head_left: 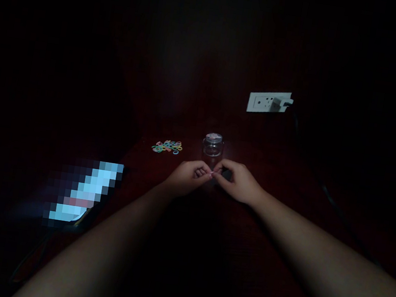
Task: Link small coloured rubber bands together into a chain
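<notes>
My left hand (190, 177) and my right hand (237, 180) meet at the fingertips above the dark reddish table. Both pinch a small pink hair tie (211, 173), largely covered by the fingers. Just beyond them stands a clear glass jar (213, 147), upright with its patterned lid on. To the left of the jar lies a loose pile of colourful small hair ties (167, 146) in pink, green, yellow and blue.
A lit screen (87, 191), blurred into blocks, is at the left. On the back wall a white power socket (269, 102) holds a plugged-in white charger (282, 102); a dark cable (332, 196) runs down the right side. The surroundings are very dark.
</notes>
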`<action>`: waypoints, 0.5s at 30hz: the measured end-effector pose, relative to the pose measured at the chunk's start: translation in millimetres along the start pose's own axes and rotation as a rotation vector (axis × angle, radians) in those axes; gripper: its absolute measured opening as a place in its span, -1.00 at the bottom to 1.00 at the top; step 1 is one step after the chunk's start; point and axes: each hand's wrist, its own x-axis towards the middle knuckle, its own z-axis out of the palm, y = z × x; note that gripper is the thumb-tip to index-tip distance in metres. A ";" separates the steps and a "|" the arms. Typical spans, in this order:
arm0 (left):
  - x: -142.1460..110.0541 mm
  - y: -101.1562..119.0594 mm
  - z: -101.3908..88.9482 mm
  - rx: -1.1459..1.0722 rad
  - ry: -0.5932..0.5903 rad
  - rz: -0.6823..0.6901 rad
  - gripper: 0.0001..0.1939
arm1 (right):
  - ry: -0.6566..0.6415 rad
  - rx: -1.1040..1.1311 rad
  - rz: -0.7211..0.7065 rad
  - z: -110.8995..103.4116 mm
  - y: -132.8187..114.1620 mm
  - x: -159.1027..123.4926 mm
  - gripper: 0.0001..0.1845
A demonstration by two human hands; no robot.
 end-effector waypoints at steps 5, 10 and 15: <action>-1.2 3.1 -0.9 -0.014 0.001 0.018 -0.80 | -0.009 0.023 -0.012 1.3 0.3 -0.6 -0.88; -1.5 6.3 -2.0 0.007 0.020 0.047 -0.80 | -0.017 0.008 0.013 3.1 3.1 -1.0 -0.89; -1.3 6.3 -1.3 0.041 0.035 0.117 -0.85 | -0.012 0.005 0.020 3.6 4.1 -0.7 -0.88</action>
